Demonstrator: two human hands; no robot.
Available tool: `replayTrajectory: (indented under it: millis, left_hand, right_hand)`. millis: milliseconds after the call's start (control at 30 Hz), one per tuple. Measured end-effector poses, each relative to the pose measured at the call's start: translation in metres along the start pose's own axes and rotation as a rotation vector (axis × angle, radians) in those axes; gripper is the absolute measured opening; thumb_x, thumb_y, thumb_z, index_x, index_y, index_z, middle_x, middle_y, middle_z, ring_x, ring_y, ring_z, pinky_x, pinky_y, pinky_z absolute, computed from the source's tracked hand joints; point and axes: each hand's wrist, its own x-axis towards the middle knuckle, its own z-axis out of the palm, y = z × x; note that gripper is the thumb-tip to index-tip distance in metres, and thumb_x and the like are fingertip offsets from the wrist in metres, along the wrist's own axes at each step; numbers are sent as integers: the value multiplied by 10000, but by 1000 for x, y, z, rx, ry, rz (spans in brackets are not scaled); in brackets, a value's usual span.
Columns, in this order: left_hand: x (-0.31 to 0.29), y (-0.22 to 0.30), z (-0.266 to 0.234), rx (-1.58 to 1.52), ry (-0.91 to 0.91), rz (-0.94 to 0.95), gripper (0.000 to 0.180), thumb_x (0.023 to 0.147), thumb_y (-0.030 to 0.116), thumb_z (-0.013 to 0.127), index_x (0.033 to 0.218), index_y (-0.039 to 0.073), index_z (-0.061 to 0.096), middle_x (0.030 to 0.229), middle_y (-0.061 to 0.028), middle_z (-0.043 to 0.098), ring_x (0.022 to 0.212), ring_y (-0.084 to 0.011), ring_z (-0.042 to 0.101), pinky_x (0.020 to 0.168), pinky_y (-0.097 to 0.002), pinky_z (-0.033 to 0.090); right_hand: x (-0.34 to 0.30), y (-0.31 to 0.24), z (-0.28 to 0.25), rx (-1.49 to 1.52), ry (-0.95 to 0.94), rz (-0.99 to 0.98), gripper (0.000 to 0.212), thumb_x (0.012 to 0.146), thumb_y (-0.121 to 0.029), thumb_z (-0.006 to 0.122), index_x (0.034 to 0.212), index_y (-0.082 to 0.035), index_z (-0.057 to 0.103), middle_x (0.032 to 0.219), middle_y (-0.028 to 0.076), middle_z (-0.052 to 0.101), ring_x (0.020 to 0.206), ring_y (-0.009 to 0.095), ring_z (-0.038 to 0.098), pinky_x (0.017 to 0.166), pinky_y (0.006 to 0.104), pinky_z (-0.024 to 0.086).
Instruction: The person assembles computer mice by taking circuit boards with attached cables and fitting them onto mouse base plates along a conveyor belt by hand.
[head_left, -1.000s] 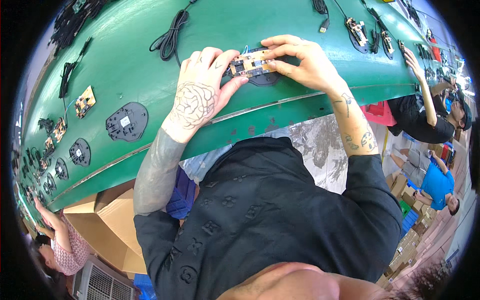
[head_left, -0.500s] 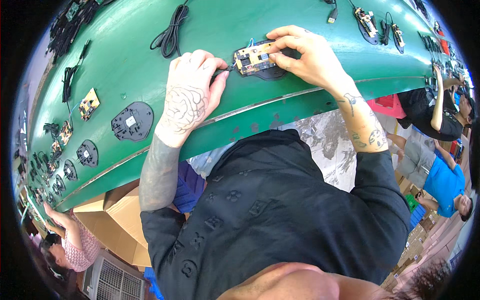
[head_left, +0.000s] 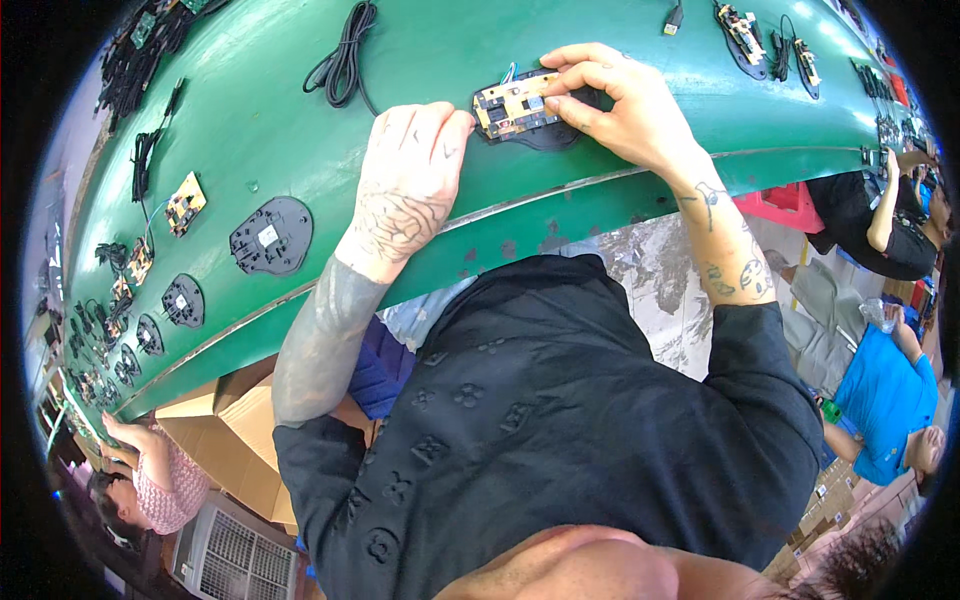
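Note:
A tan circuit board (head_left: 512,110) lies on a black mouse base (head_left: 548,138) on the green bench. Thin blue and white wires (head_left: 510,73) stand up from its far edge. My right hand (head_left: 630,110) grips the right end of the base, thumb and fingertips around it and at the board. At the left end my left hand (head_left: 415,165) is closed, thumb and forefinger pinched where the cable meets the base; the pinched part is mostly hidden. From behind that hand a black cable (head_left: 347,60) runs to a coiled bundle farther back.
To the left lie a bare mouse base (head_left: 271,236), a loose board (head_left: 185,204) and several smaller-looking bases with cables. More bases with boards (head_left: 741,42) are at the far right. A cardboard box (head_left: 245,430) stands below the bench. Co-workers sit at both sides.
My left hand has moved right and rolled over, its fingers now closed at the base's left end and covering the cable. The right hand keeps its grip.

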Motion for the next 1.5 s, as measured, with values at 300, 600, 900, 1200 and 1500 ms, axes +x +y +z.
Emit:
replayTrajectory:
  millis: [300, 600, 900, 1200, 1500]
  left_hand:
    - [15, -4, -4, -201, -39, -75, 140, 832, 35, 718, 967, 44, 683, 955, -107, 678, 866, -290, 647, 784, -378, 523]
    - [0, -8, -14, -174, -142, -28, 230, 865, 72, 700, 1095, 77, 698, 1018, -74, 631, 974, -269, 603, 903, -397, 459]
    - [-11, -26, -67, 33, 6, -235, 310, 865, 92, 729, 1170, 70, 671, 1198, -124, 608, 1118, -301, 577, 952, -417, 462]
    - [-111, -30, -103, 50, 147, -582, 306, 813, 142, 773, 1100, 73, 691, 1163, -126, 628, 1101, -315, 584, 964, -414, 457]
    - [-139, -11, -105, 113, 47, -690, 620, 800, 220, 790, 1344, 48, 550, 1388, -151, 536, 1267, -345, 504, 1068, -452, 387]
  right_hand:
    - [4, 3, -9, -105, 31, -129, 162, 846, -193, 712, 963, -83, 727, 1128, 108, 692, 1014, 297, 671, 904, 381, 540]
    - [-16, -22, 45, -300, 167, -345, 279, 818, -290, 750, 1070, -178, 709, 1216, 46, 623, 1160, 281, 561, 956, 442, 490]
    - [17, 18, 10, -447, 324, -181, 193, 816, -285, 729, 990, -207, 759, 1118, 6, 688, 1096, 251, 620, 923, 384, 537]
    - [12, 32, -32, -759, 452, 39, 243, 857, -172, 693, 1095, -124, 708, 1325, 163, 594, 1192, 371, 580, 1004, 464, 471]
    - [157, -110, 136, 1, -126, -542, 344, 875, -305, 694, 1163, -119, 661, 1228, 113, 629, 1163, 304, 595, 990, 415, 494]
